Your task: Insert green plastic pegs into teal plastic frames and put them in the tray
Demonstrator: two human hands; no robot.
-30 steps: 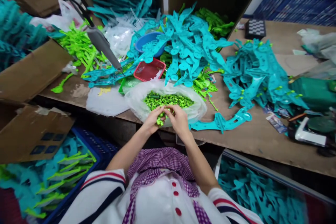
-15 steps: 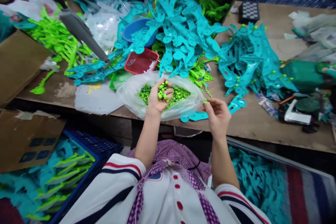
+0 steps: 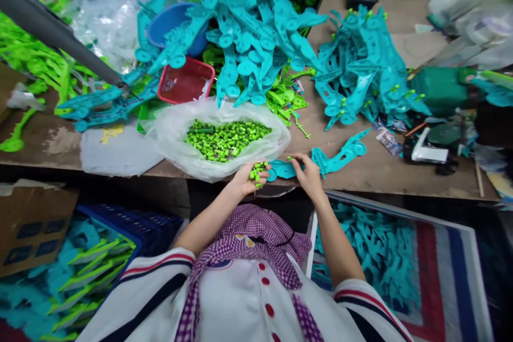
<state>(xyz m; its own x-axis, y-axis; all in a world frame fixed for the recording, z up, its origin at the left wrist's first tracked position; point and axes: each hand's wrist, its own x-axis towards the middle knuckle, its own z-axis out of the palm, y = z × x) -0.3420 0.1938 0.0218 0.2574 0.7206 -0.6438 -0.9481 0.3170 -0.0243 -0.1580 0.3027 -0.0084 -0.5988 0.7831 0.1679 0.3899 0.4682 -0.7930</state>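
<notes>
My left hand (image 3: 249, 177) is cupped at the table's front edge, its fingers curled round several small green plastic pieces (image 3: 257, 172). To its right, my right hand (image 3: 308, 172) pinches one small green piece (image 3: 289, 158) between thumb and fingertips. That hand is over a long turquoise plastic part (image 3: 340, 158) lying along the table edge, and hides its middle. Whether the piece touches the part I cannot tell. Just beyond my left hand stands an open clear plastic bag (image 3: 168, 141), full of the same green pieces (image 3: 228, 139).
Piles of turquoise parts (image 3: 256, 26) (image 3: 360, 64) fill the back of the table. A red basket (image 3: 186, 83) and a blue bowl (image 3: 170, 24) stand behind the bag. A grey tool (image 3: 68, 37) slants in at left. Crates of parts (image 3: 368, 246) flank me below.
My left hand has come out from over the bag, toward the table edge. My right hand has shifted left over the turquoise part. The view has moved too.
</notes>
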